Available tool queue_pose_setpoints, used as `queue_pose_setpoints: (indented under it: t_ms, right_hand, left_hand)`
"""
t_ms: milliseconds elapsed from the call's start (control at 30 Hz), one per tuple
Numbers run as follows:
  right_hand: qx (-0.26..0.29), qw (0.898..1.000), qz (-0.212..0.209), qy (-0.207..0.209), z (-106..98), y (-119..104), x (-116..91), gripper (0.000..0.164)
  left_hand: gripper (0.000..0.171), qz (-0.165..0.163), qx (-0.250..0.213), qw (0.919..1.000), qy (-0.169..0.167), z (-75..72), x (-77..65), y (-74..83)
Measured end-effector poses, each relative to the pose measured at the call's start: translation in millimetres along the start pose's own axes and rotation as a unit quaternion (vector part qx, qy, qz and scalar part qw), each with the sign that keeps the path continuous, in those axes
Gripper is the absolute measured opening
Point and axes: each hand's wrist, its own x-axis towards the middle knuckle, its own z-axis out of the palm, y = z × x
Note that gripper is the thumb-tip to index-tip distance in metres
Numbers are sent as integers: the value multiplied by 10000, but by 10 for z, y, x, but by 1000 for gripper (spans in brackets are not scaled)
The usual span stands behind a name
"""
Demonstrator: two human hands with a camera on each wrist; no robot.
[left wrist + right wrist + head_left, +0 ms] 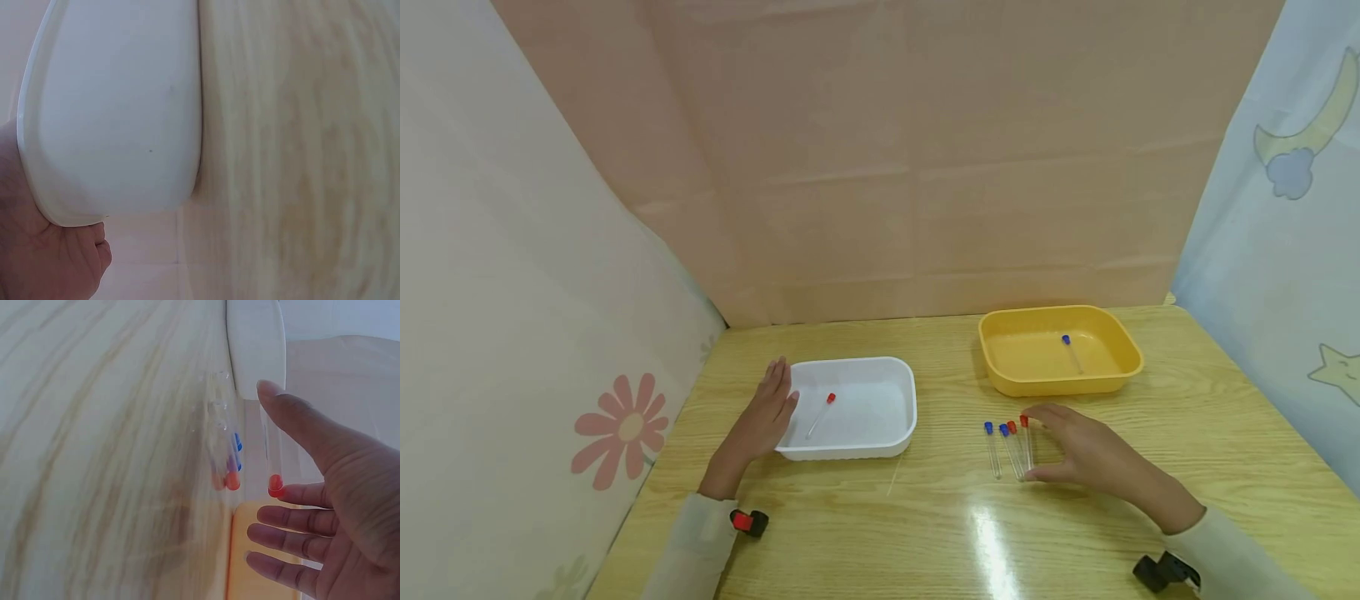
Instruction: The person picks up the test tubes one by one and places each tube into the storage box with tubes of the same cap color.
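My right hand (1093, 454) pinches a red-capped test tube (275, 481) lengthwise, thumb at its clear end and index finger at the cap. In the right wrist view it is raised off the table, and the other fingers are spread. Beside it lie two blue-capped tubes (991, 450) and another red-capped tube (1012, 428). My left hand (762, 421) rests against the left rim of a white tray (891, 417), its fingers extended in the head view. Inside that tray is a red-capped tube (822, 415). The left wrist view shows the tray's outer wall (125, 112).
A yellow tray (1000, 379) stands at the back right, behind the loose tubes, with one blue-capped tube (1073, 353) in it. The wooden table (880, 533) meets a brown backdrop (910, 208) at the rear. Printed cloth hangs at both sides.
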Motion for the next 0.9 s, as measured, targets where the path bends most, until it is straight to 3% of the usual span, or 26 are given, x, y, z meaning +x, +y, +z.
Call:
queue_pose_setpoints:
  t_ms: [900]
  right_hand:
    - [78,9993,-153,343,-33,-200,94,92]
  left_hand:
    - [62,77,145,9999,45,15,15,-17]
